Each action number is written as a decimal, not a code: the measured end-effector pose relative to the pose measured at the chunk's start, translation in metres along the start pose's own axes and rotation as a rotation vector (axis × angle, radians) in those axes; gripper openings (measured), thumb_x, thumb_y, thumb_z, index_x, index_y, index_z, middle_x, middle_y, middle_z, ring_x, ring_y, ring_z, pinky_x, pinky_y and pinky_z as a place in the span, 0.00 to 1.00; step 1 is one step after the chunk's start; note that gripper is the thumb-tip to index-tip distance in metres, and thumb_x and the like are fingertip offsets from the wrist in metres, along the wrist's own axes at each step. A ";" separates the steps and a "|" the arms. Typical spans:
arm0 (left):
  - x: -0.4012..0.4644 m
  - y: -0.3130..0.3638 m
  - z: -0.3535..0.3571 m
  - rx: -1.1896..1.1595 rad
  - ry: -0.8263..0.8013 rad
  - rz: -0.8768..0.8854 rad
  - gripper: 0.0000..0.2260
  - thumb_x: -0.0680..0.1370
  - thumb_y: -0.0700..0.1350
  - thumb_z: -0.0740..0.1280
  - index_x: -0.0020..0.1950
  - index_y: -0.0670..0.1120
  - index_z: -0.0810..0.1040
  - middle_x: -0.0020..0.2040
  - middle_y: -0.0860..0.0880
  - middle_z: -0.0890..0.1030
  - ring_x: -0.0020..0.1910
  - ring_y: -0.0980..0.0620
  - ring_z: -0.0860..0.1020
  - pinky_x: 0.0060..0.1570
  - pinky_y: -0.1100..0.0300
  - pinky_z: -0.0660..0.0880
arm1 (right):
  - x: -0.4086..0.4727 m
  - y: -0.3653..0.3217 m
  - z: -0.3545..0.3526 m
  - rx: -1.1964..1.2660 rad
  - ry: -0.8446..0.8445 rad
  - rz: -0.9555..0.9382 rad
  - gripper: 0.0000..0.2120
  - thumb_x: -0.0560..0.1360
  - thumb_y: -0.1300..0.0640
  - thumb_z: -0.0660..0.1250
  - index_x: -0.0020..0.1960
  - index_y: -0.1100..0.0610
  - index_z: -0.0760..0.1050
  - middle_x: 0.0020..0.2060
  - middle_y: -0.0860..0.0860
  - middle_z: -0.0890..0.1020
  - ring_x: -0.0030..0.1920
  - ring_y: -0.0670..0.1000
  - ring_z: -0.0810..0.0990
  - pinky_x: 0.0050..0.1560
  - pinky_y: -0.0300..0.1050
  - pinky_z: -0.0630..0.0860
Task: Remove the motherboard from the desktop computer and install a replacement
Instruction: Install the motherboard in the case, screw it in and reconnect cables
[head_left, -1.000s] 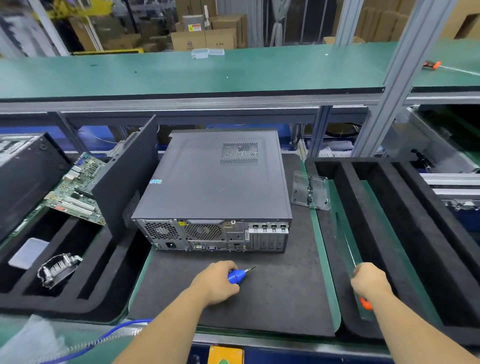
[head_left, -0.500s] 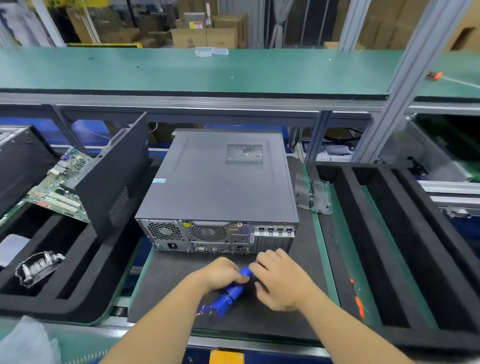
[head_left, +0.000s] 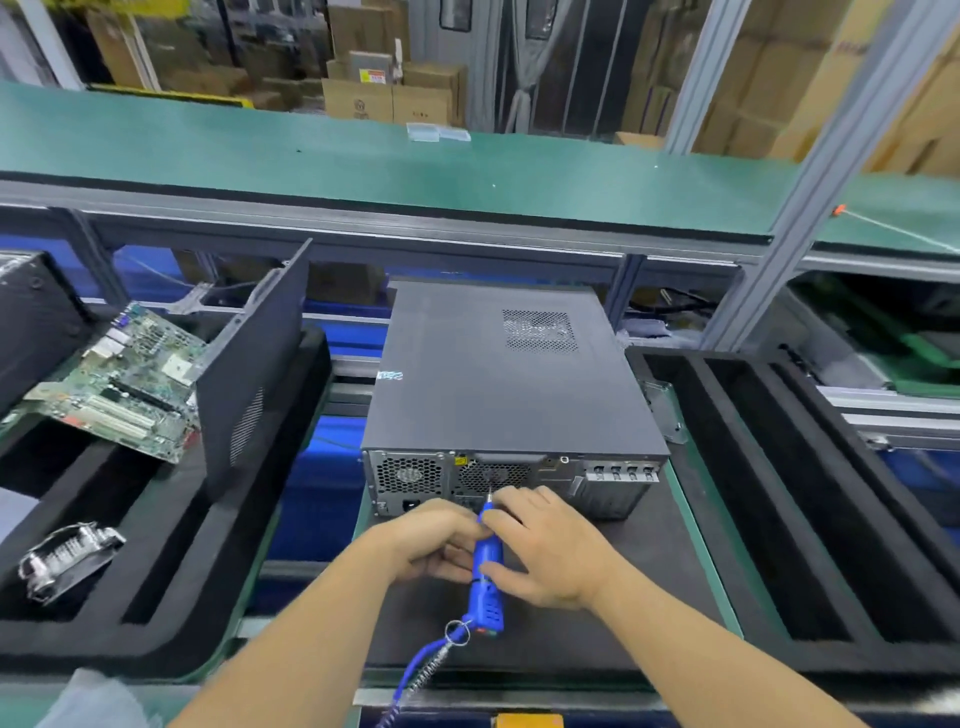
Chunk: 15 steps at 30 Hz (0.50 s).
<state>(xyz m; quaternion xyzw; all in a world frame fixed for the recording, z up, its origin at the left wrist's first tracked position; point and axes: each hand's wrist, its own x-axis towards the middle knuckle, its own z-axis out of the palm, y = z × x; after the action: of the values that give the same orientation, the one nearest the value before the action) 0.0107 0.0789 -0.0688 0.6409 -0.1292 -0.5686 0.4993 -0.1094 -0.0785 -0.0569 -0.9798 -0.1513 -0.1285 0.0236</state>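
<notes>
Closed and lid-on at bench centre: desktop computer (head_left: 511, 395), flat on the black foam mat (head_left: 644, 587), rear panel (head_left: 511, 480) turned toward the wearer, long axis running away from the hands toward the green shelf (head_left: 363, 166). Leaning in the foam tray (head_left: 171, 587) to the left: a detached dark side panel (head_left: 254, 364) and, beyond it, a bare motherboard (head_left: 122, 382) (judged the replacement, though nothing proves it), with a metal heatsink (head_left: 67, 561) lower in the same tray. To the right, well apart: a second foam tray (head_left: 810, 493), slots dark.

Just in front of the rear panel, held between both hands: blue electric screwdriver (head_left: 485, 577), body lying along the case's long axis, bit (head_left: 490, 496) aimed forward and slightly up at the fan grille area, very near the panel; contact not discernible. Coiled blue cable (head_left: 415, 670) trailing back toward the bench edge.

Left hand (head_left: 431, 545) curled around the barrel from the left, fingers wrapped; right hand (head_left: 545, 551) closed on it from the right, fingertips (head_left: 506, 506) pinching near the nose, thumb along the body. Both equally near the panel, right slightly ahead.

Judged step: lining up on a rear cover screw, first of many; motherboard removal not yet begun. Needed next: a short push straight ahead along the tool's axis, bit kept square to the screw head to avoid slipping across the grille.
</notes>
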 end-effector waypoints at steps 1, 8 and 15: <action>-0.002 0.002 -0.002 0.004 0.000 0.006 0.06 0.79 0.39 0.65 0.54 0.42 0.79 0.40 0.45 0.78 0.39 0.49 0.77 0.57 0.49 0.80 | 0.002 -0.002 -0.002 0.006 -0.011 -0.001 0.19 0.75 0.41 0.63 0.55 0.56 0.75 0.51 0.52 0.76 0.44 0.53 0.73 0.46 0.51 0.73; -0.012 0.000 -0.010 -0.019 -0.022 -0.018 0.05 0.81 0.40 0.64 0.55 0.45 0.77 0.39 0.47 0.75 0.35 0.52 0.75 0.59 0.47 0.79 | 0.005 -0.002 -0.004 0.036 -0.130 -0.021 0.27 0.76 0.35 0.60 0.65 0.53 0.71 0.59 0.52 0.72 0.47 0.52 0.73 0.48 0.48 0.73; -0.009 0.001 -0.005 -0.148 0.008 0.045 0.11 0.82 0.38 0.60 0.57 0.46 0.81 0.46 0.46 0.82 0.43 0.50 0.81 0.51 0.47 0.81 | 0.009 0.002 0.004 0.117 -0.072 0.036 0.29 0.74 0.34 0.62 0.68 0.50 0.63 0.64 0.52 0.69 0.53 0.53 0.74 0.54 0.49 0.75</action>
<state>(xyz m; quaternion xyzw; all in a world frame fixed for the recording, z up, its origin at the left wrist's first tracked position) 0.0124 0.0871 -0.0631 0.6015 -0.0991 -0.5625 0.5586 -0.0994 -0.0776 -0.0589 -0.9833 -0.1415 -0.0839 0.0776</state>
